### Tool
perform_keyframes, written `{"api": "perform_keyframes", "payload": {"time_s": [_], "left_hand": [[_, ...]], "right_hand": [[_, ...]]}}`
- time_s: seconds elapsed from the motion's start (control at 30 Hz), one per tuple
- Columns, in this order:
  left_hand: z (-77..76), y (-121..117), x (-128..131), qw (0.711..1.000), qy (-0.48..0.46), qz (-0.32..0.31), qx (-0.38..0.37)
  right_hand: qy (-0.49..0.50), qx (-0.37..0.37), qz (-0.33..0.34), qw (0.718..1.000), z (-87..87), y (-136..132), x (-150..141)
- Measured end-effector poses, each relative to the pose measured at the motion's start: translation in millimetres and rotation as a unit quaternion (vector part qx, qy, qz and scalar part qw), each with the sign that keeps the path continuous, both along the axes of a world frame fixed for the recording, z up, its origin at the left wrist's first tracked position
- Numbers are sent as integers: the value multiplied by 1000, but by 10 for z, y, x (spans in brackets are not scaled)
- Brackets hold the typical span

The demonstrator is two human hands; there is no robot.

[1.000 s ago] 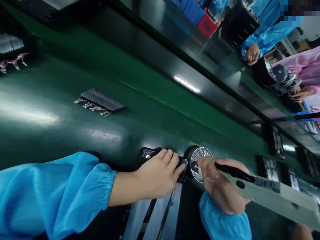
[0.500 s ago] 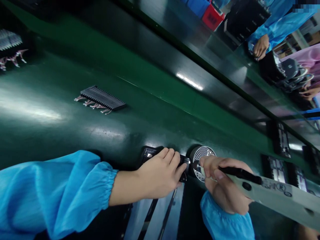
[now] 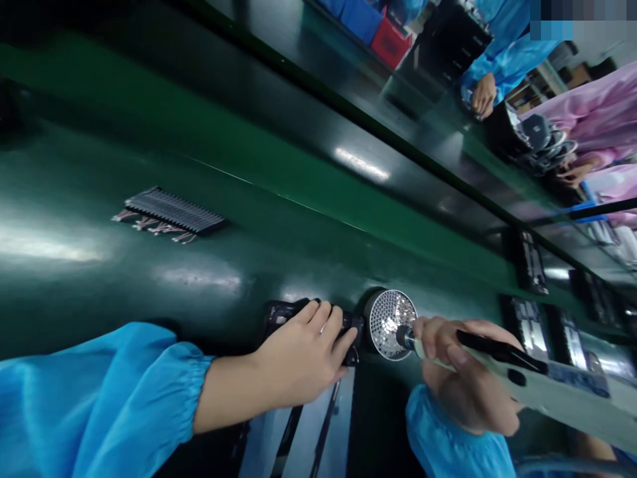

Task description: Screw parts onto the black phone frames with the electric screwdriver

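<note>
My left hand [image 3: 298, 362] comes in from the left and grips a black housing [image 3: 348, 332] lying on the green belt, with its fingers curled over the top. Against that housing stands a round perforated metal disc [image 3: 391, 324]. My right hand [image 3: 460, 375] is shut around the grey body of an electric screwdriver [image 3: 517, 372]. Its metal tip [image 3: 402, 337] touches the right part of the disc. Part of the housing is hidden under my fingers.
A black comb-like connector strip with pinkish wires [image 3: 172, 211] lies on the green belt [image 3: 149, 279]. Black framed units [image 3: 525, 325] stand along the far side. Co-workers' hands [image 3: 482, 96] work beyond a dark rail [image 3: 348, 113], near red and blue bins [image 3: 391, 41].
The whole view has shifted slightly and the connector strip sits further left. The screwdriver tip stays at the disc, and both hands keep their hold.
</note>
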State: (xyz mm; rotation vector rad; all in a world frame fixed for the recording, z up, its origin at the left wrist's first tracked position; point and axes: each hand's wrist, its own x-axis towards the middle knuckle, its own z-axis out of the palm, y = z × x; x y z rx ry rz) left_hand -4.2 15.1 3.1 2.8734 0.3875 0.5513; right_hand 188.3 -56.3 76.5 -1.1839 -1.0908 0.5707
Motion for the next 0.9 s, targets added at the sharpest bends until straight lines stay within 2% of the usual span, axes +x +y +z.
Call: {"api": "perform_keyframes", "payload": {"time_s": [0.17, 0.5, 0.9], "left_hand": [[-38, -6, -5, 1000, -20, 2, 0], [-48, 10, 5, 1000, -11, -4, -10], [-37, 10, 6, 1000, -7, -3, -3]], "right_hand": [[8, 11, -68, 998, -96, -142, 144], [21, 19, -124, 992, -285, -9, 192], [21, 10, -121, 992, -350, -4, 233]]}}
